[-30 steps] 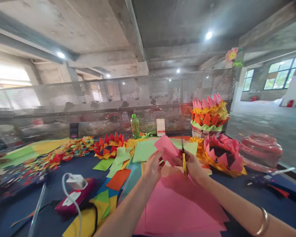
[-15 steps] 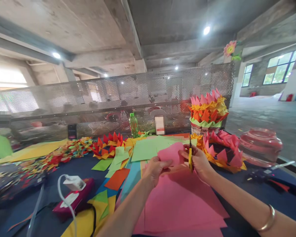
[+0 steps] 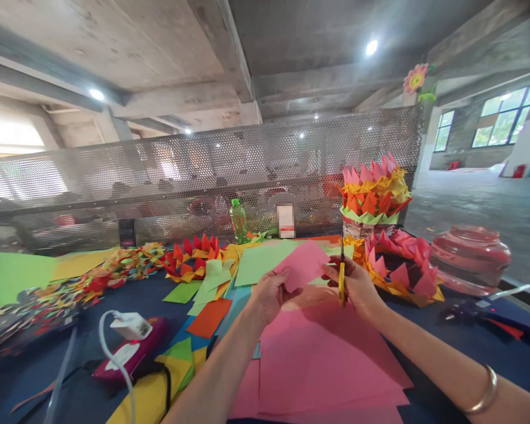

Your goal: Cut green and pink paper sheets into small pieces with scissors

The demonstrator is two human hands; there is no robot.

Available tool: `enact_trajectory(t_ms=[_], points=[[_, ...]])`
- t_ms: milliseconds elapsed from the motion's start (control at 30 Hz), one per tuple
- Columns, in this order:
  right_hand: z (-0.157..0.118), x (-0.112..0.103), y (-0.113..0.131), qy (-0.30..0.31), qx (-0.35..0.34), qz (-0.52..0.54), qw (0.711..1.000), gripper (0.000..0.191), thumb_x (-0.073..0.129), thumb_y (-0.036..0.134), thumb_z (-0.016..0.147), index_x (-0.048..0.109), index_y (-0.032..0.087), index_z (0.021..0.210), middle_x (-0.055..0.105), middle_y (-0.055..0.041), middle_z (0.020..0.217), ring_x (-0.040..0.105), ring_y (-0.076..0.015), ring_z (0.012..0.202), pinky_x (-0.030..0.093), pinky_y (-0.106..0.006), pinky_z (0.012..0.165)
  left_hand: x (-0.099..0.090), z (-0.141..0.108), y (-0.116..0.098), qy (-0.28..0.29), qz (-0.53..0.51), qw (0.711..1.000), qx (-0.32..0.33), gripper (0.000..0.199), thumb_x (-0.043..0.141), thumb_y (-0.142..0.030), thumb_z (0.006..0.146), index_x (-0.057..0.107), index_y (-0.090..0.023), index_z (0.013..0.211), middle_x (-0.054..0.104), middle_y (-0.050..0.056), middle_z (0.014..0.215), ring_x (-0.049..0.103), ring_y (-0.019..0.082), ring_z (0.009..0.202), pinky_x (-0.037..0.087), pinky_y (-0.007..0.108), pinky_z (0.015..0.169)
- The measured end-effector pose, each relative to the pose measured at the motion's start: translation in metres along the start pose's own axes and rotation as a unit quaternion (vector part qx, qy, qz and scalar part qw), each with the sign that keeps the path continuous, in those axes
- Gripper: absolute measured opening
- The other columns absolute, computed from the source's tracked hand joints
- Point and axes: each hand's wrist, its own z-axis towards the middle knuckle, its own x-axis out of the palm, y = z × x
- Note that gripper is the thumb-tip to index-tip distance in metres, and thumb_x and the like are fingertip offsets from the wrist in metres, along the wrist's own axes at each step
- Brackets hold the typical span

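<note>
A small piece of pink paper (image 3: 305, 263) is pinched along its lower left side by my left hand (image 3: 268, 296). My right hand (image 3: 357, 287) grips yellow-handled scissors (image 3: 341, 282), their dark blades pointing upward. The thumb and fingertips of that hand are close to the paper's right corner; whether they touch it I cannot tell. Large pink sheets (image 3: 327, 365) lie stacked below both hands. Just beyond the held piece are light green sheets (image 3: 258, 265).
Folded pink and yellow paper rings (image 3: 400, 274) lie at right, beside a clear jar (image 3: 470, 259) and a glue gun (image 3: 490, 312). Behind stand a layered paper-petal piece (image 3: 375, 194) and a green bottle (image 3: 238, 221). A purple power strip (image 3: 135, 350) with cables sits left.
My left hand has moved slightly left with the pink paper, which now lies flatter and more fully in view. My right hand keeps the scissors in nearly the same place.
</note>
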Motion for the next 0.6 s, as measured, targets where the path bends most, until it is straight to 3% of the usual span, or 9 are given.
enact_trajectory(t_ms=[200,433,600], points=[[-0.0042,0.0029,0.0000,0.029,0.012,0.000,1.000,0.048,0.090,0.033,0.048,0.059,0.021,0.083,0.069,0.0026,0.068,0.060,-0.0120,0.053,0.045,-0.022,0.048,0.0004,0.0010,-0.0017,-0.027,-0.064,0.998,0.004,0.010,0.063,-0.007,0.078,0.060,-0.014,0.072,0.066,0.000,0.071,0.059,0.009,0.062,0.056,0.027,0.068],[-0.0058,0.0059,0.0018,0.041,0.013,0.002,0.999,0.048,0.089,0.030,0.048,0.056,0.022,0.082,0.067,0.0059,0.064,0.050,-0.0069,0.043,0.039,-0.020,0.043,0.0038,-0.0027,0.0022,0.008,-0.066,0.998,-0.010,0.005,0.061,-0.011,0.082,0.064,-0.014,0.080,0.066,0.000,0.075,0.060,0.009,0.063,0.056,0.025,0.066],[-0.0047,0.0045,0.0026,0.033,0.000,-0.007,0.999,0.049,0.090,0.035,0.046,0.058,0.022,0.081,0.068,0.0034,0.067,0.058,-0.0109,0.049,0.044,-0.022,0.046,0.0030,-0.0022,0.0062,0.016,-0.036,0.999,-0.021,0.005,0.061,-0.016,0.083,0.065,-0.014,0.086,0.068,0.004,0.082,0.065,0.013,0.070,0.056,0.027,0.064]])
